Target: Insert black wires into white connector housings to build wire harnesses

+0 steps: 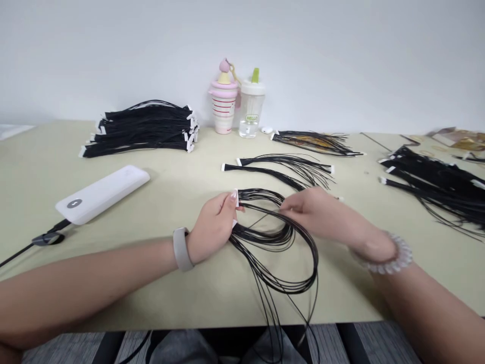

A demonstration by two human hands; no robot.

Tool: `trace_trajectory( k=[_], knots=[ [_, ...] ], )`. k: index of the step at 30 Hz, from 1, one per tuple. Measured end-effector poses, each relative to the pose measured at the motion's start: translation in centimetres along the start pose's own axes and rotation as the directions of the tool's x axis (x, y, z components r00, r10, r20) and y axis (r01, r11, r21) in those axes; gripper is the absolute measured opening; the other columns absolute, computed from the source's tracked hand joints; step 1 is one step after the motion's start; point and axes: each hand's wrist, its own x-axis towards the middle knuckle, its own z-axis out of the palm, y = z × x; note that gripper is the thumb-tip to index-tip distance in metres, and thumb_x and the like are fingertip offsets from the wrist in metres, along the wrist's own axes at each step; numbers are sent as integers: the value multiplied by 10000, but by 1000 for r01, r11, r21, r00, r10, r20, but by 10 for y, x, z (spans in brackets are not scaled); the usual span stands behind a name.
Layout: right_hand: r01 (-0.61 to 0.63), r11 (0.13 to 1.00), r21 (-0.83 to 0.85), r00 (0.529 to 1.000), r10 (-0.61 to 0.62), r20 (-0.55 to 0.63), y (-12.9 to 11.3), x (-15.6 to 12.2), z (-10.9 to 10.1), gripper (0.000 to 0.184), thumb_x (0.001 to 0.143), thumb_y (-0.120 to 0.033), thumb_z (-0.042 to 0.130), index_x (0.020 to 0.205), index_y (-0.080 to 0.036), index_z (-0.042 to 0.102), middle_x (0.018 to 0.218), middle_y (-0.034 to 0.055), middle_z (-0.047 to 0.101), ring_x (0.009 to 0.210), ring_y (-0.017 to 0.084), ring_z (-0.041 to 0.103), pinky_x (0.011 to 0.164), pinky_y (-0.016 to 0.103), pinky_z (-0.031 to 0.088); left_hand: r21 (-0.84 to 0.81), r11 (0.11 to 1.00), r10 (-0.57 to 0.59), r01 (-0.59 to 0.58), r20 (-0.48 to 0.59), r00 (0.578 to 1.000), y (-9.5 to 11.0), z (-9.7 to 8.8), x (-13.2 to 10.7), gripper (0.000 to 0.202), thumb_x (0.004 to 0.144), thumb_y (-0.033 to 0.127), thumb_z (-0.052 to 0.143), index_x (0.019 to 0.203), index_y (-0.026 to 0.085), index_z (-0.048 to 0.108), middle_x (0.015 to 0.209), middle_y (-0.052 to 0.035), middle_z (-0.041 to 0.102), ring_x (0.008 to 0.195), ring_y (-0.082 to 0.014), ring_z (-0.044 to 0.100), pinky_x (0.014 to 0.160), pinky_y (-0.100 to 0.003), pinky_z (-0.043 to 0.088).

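Observation:
My left hand (214,226) is closed round the white-tagged end of a bundle of thin black cords (282,253). The cords curl into a loop on the table and trail off its front edge. My right hand (322,212) pinches the same cords at the top of the loop, fingers pressed together. A grey band sits on my left wrist and a clear coiled band on my right wrist. Two loose cord bunches (280,169) lie just beyond my hands.
A tall stack of bundled black cords (144,129) lies at the back left. A white power bank (102,193) with a cable rests left. Two drink bottles (237,103) stand by the wall. More cord piles (435,184) spread at the right and back centre (314,142).

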Motion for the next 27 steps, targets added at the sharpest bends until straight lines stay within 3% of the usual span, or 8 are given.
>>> trace_trajectory(
  k=[3,7,9,12,16,18,20,27],
  knots=[
    [-134,954,270,916,223,-334,14,4,-18,104,729,-210,574,776,-173,658,623,20,633,511,97,552,468,223,429,-5,1000,-5,5,3,1000,0,0,0,422,889,430,280,569,177,387,556,9,450,671,-135,516,650,-244,395],
    [255,655,712,747,334,-575,28,11,-29,160,751,-281,599,893,-213,627,1010,44,622,865,151,601,719,296,502,15,1000,-25,25,5,1000,-1,0,0,436,886,437,273,569,173,412,555,7,459,634,-133,498,611,-246,383],
    [412,498,763,698,364,-616,31,12,-31,97,786,-279,566,850,-223,614,959,18,610,771,106,582,682,264,493,22,1000,-8,8,12,1000,-1,0,0,436,888,429,270,569,171,418,562,5,472,639,-133,499,614,-245,385],
    [441,470,765,656,413,-632,30,10,-32,191,784,-197,561,962,-263,577,699,-40,564,483,42,443,485,209,412,33,999,11,-12,21,1000,0,-1,0,432,891,419,267,567,171,409,566,6,475,637,-128,495,632,-246,386],
    [230,720,654,785,260,-562,12,6,-17,182,795,-222,547,974,-259,543,623,-41,568,423,58,428,408,208,340,27,1000,12,-13,29,999,1,-1,-1,432,894,418,262,567,171,399,549,15,456,606,-119,483,642,-246,385],
    [105,881,460,869,144,-474,2,7,-3,58,794,-258,553,799,-202,566,631,-16,578,478,70,469,447,216,360,25,999,19,-20,30,999,1,-1,-1,428,895,409,267,568,169,403,551,14,458,606,-118,480,629,-242,380],
    [65,973,223,919,29,-394,-6,8,11,141,800,-270,546,698,-174,561,631,-10,570,538,72,477,508,219,370,28,999,28,-28,24,999,0,-1,-1,425,895,402,273,571,166,411,564,11,468,608,-116,476,614,-236,371],
    [136,988,-72,940,-152,-305,-16,9,31,189,855,-209,447,690,-152,518,653,-17,539,606,64,451,582,201,334,31,998,59,-60,34,998,1,-1,-1,409,898,377,286,578,159,419,561,19,459,553,-97,435,572,-226,345]
  ],
)
